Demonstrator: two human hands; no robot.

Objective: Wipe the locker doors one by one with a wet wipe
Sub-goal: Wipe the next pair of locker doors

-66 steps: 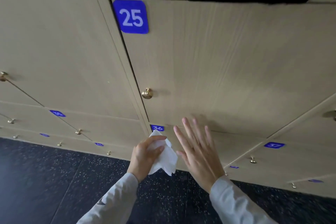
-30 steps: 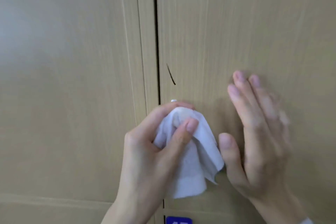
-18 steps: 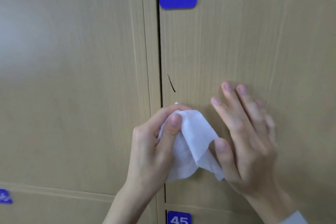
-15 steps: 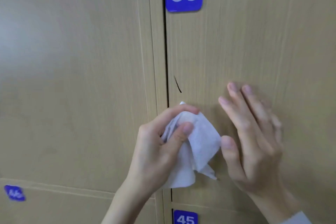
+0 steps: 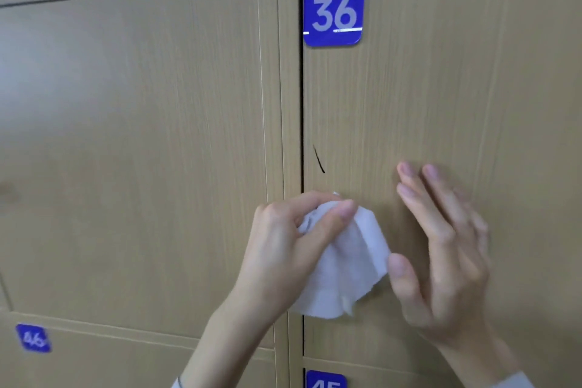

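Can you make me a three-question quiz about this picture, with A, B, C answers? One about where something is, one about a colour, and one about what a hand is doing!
1. Where is the dark mark?
A. Above the wet wipe, on door 36
B. On door 46
C. On the number plate

2. What colour is the number plate 36?
A. Red
B. Blue
C. Green

3. What is the left hand doing?
A. Hanging empty
B. Lying flat on the door
C. Holding the wipe in a grip

Answers:
1 A: the mark sits just above the wipe, near the door's left edge.
2 B: the plate is blue with pale digits.
3 C: its fingers curl round the bunched wipe; the right hand is the straight-fingered one.
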